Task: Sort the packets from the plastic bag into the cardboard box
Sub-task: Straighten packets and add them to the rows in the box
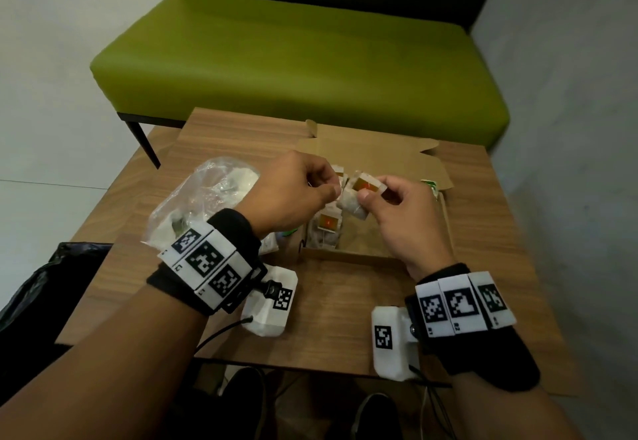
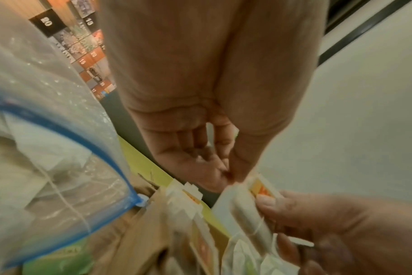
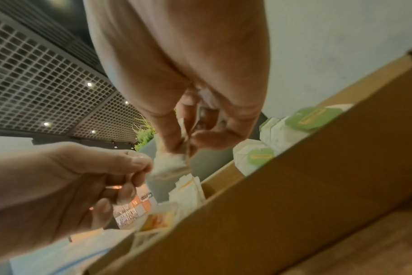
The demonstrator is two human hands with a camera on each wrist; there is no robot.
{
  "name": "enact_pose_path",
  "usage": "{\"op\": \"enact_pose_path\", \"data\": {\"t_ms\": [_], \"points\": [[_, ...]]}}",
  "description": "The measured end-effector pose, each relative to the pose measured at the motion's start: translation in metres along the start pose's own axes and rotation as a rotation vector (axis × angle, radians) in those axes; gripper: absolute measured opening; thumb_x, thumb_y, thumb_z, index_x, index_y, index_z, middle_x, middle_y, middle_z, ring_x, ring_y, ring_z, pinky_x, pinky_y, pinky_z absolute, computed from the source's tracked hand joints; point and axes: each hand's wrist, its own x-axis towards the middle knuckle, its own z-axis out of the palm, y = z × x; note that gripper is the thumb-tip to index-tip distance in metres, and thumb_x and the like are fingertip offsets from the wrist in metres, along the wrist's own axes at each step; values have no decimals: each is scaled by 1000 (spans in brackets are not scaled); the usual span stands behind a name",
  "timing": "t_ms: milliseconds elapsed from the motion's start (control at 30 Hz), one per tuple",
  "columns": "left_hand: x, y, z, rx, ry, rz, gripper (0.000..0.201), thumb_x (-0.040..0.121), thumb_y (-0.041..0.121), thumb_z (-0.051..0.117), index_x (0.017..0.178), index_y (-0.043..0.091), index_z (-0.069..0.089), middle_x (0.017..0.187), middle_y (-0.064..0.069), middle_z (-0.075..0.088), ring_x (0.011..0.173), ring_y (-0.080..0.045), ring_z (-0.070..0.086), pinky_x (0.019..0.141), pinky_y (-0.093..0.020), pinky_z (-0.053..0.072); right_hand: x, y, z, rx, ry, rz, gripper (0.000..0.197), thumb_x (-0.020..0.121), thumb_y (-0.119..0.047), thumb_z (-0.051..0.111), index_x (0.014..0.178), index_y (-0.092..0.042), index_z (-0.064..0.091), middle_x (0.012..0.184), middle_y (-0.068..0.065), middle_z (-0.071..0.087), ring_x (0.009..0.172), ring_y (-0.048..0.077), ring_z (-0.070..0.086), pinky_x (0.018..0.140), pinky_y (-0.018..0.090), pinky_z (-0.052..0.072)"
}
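Both hands hover over the open cardboard box (image 1: 348, 256) and hold one white packet (image 1: 354, 203) with an orange label between them. My left hand (image 1: 333, 185) pinches its upper corner with thumb and forefinger, as the left wrist view shows (image 2: 233, 176). My right hand (image 1: 371, 194) pinches the labelled end; its thumb (image 2: 269, 203) lies on the label. In the right wrist view the packet (image 3: 168, 162) hangs below the right fingertips (image 3: 174, 147). More orange-labelled packets (image 1: 328, 223) stand in the box's left part, green-labelled ones (image 3: 261, 156) in its right part. The clear plastic bag (image 1: 207, 198) lies left of the box.
The box and bag sit on a small wooden table (image 1: 345, 318). A green bench (image 1: 310, 59) stands behind it and a grey wall (image 1: 569, 128) to the right. A black bin bag (image 1: 51, 284) is at the table's left edge.
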Motion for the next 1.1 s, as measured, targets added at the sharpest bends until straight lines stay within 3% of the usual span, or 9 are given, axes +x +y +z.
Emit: {"op": "enact_pose_path", "data": {"t_ms": [67,133,233,367,467,700,867,1100], "points": [[5,-7,1,127,148,-8,6,91,27,66,87,23,68,82,10,66,74,-4,60,61,-19,43,7,3,-1,-101,40,38,17,98,-26,64,111,-22,75,101,-1,72,96,17,65,82,34,52],[9,-14,0,197,234,-45,7,91,28,66,96,24,64,88,11,64,78,-6,59,61,-19,40,13,3,-2,-213,46,57,19,99,-22,62,114,-20,73,108,-1,71,100,15,62,82,28,48],[11,-24,3,221,176,-90,19,86,22,71,103,22,62,95,8,64,85,-12,61,64,-20,42,22,-1,1,-390,60,25,22,97,-19,65,118,-18,71,113,2,69,98,14,58,75,21,39],[9,-27,7,263,128,-85,17,83,16,73,99,20,66,94,6,67,89,-13,62,77,-28,52,33,-3,8,-484,60,28,16,98,-17,64,111,-16,74,116,7,69,92,16,51,76,24,37],[8,-28,7,248,138,-82,16,83,17,75,97,20,67,92,6,67,88,-13,62,78,-28,53,39,0,13,-539,67,15,14,98,-18,64,102,-15,76,113,10,69,93,18,51,76,24,35],[8,-30,6,215,130,-110,18,82,24,78,91,24,62,87,8,66,82,-8,60,60,-9,37,44,5,21,-510,109,67,9,92,-16,71,101,-16,70,102,9,69,88,20,58,72,27,40],[8,-30,7,215,134,-113,19,83,23,77,89,25,59,89,6,66,83,-9,59,59,-10,37,43,6,25,-441,162,45,12,88,-14,75,98,-17,68,100,9,69,91,22,64,74,30,50],[8,-29,7,227,131,-113,18,83,25,77,90,23,61,88,6,64,82,-10,60,58,-11,39,42,8,24,-381,210,-44,18,87,-7,74,102,-15,69,102,4,68,93,16,62,74,23,45]]}}
